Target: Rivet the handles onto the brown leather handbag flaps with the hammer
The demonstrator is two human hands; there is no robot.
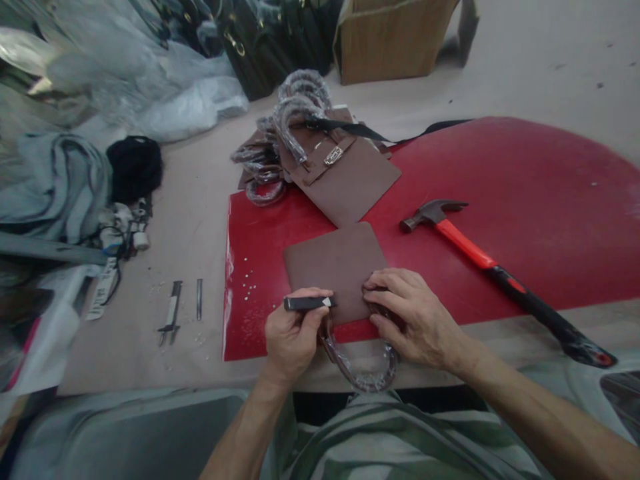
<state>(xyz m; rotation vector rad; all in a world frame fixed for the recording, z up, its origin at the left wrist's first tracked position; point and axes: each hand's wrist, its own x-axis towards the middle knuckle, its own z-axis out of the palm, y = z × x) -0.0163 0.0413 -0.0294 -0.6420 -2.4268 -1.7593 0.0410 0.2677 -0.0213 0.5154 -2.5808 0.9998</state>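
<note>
A brown leather bag [336, 265] lies flat on the red work board [500, 200], its plastic-wrapped handle [360, 373] hanging over the near edge. My left hand [290, 333] is closed round a small dark tool [305, 303] with a pale tip, held sideways at the bag's near edge. My right hand [413, 317] presses down on the bag's near right corner, fingers curled against the leather where the handle joins.
A claw hammer [480, 257] with an orange and black handle lies to the right on the board. More brown bags with wrapped handles [320, 153] are stacked at the back. Small rivets [247, 287] dot the board's left side. Metal punches [173, 313] lie on the table at left.
</note>
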